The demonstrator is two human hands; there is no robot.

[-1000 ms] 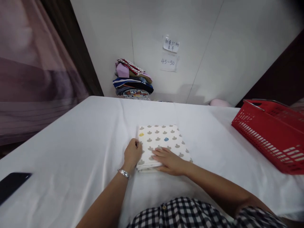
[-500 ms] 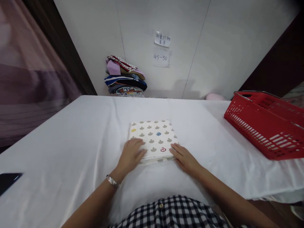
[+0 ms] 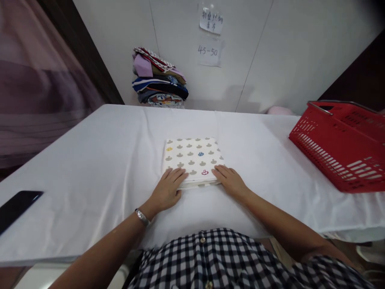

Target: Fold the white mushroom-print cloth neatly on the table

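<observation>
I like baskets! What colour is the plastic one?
The plastic mesh basket is red, seen in the head view.

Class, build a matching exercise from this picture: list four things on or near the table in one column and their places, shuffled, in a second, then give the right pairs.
Things:
1. folded cloth
2. red basket
3. black phone
4. clothes pile

Places:
A. far end of the table, against the wall
B. left edge of the table
C. middle of the table, under the fingertips of the left hand and right hand
D. right side of the table

Pairs: 1-C, 2-D, 3-B, 4-A
</observation>
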